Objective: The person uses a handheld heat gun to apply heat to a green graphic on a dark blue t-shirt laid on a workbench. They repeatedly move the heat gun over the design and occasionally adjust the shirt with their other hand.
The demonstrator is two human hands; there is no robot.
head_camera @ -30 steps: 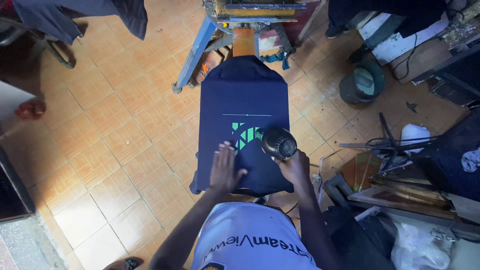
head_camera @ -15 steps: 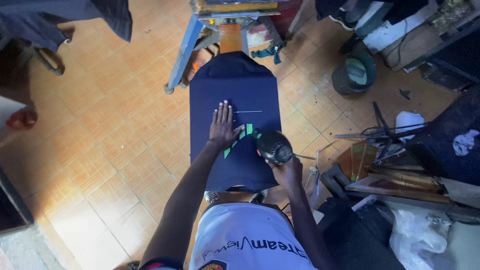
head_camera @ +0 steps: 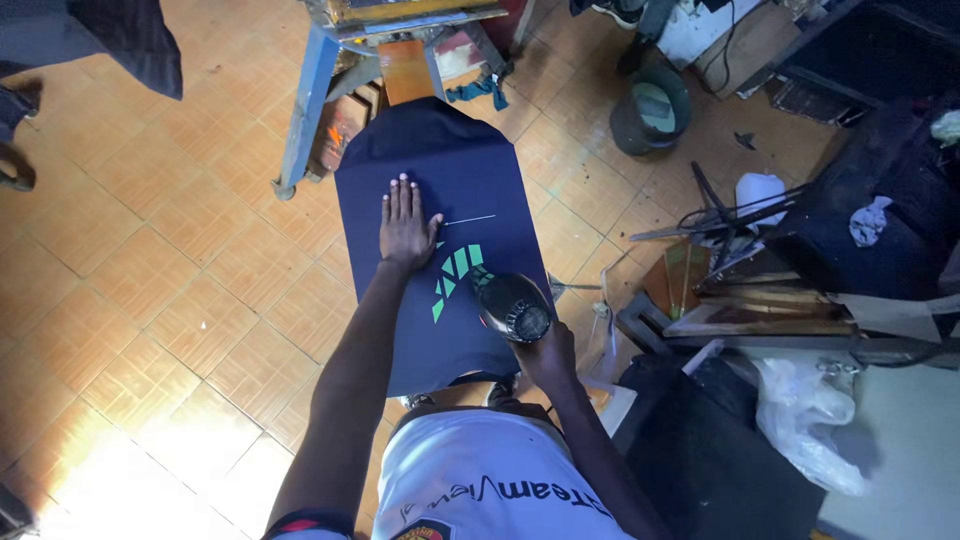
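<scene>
Orange floor tiles surround the board where your navy shirt lies stretched. Your left hand presses flat, fingers spread, on it; your right hand grips a heat gun over the green print.
</scene>
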